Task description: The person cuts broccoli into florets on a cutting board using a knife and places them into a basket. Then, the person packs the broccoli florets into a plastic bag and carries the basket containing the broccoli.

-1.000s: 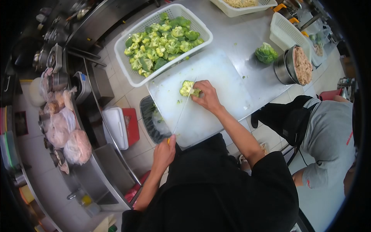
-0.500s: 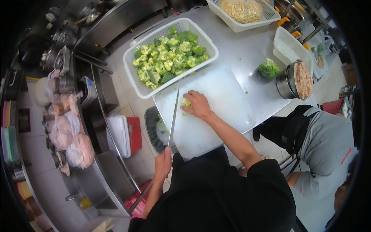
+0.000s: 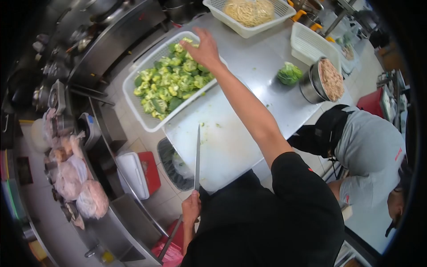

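Your left hand [image 3: 191, 207] grips a long knife [image 3: 197, 155], blade pointing away, likely for safety, over the cutting board [image 3: 231, 147]. Your right hand [image 3: 205, 49] spreads above broccoli florets [image 3: 172, 84] in the white basket [image 3: 134, 103] at the steel table's [image 3: 255, 60] left edge; I cannot tell if it holds one.

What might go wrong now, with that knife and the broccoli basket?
The left hand holds the knife with its blade over the board, so the right hand could be nicked reaching across. The basket seems to overhang the edge of the table, so a bump might tip it and spill the piled broccoli.
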